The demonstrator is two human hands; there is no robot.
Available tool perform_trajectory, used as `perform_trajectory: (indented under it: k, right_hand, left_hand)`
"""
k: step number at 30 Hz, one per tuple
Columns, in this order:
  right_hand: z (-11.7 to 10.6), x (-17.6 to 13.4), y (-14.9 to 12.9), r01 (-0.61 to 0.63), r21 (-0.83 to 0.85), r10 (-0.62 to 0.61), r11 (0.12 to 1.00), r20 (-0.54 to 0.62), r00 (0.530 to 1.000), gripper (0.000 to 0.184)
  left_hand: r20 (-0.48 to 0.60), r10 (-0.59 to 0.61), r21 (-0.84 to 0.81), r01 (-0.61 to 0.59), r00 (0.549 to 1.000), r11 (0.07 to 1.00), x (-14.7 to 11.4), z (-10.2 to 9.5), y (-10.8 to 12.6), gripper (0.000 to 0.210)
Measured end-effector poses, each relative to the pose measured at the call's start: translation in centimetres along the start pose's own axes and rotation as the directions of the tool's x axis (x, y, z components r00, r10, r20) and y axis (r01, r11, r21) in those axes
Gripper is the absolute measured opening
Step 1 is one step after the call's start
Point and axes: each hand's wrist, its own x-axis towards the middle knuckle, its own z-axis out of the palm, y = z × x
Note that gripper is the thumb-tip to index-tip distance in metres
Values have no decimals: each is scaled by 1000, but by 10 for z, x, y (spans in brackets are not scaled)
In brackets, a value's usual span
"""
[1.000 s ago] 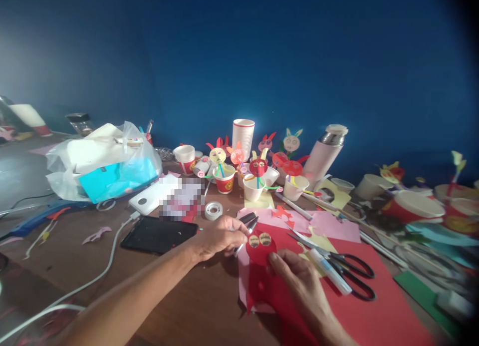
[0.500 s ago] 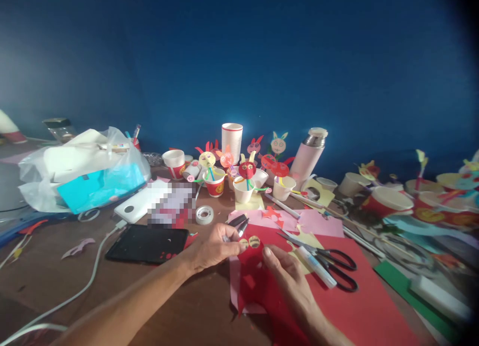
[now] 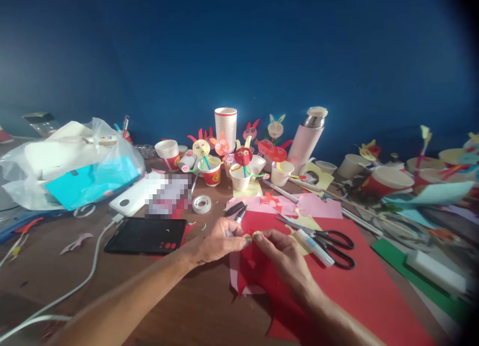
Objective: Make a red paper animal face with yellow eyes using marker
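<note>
Over the red paper sheet [image 3: 359, 286], my left hand [image 3: 220, 241] pinches the left side of a small red paper cutout with yellow paper eyes [image 3: 256, 234]. My right hand [image 3: 279, 248] is closed on its right side, thumb pressing by one eye. The cutout's outline blends into the red below, and the fingers hide much of it. Just behind my left hand lies an uncapped marker [image 3: 241, 214] with its black cap [image 3: 234, 208] alongside. Black-handled scissors [image 3: 318, 233] and a glue stick [image 3: 315, 248] rest on the paper to the right.
Paper cups with paper-faced figures [image 3: 244, 157], a tall cup stack [image 3: 226, 129] and a pink thermos [image 3: 305, 141] stand behind. Leftward are a tape roll [image 3: 201, 203], a black phone [image 3: 145, 236], a white power bank [image 3: 136, 193] with cable, and a plastic bag [image 3: 75, 161]. More cups [image 3: 387, 186] stand right.
My two hands have come closer together, and my fingers now cover more of the yellow eyes. The camera view has shifted slightly.
</note>
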Motion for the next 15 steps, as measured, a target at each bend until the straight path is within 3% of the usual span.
perform_trajectory:
  k: [8,15]
  right_hand:
    - [0,-2,-3,13,-56,-9,998,62,998,44]
    - [0,-4,-7,16,-99,-14,995,24,1000,40]
  left_hand:
    - [22,-15,-25,15,1000,1000,1,-2,-7,40]
    - [16,-44,-61,45,999,997,1,2,-2,42]
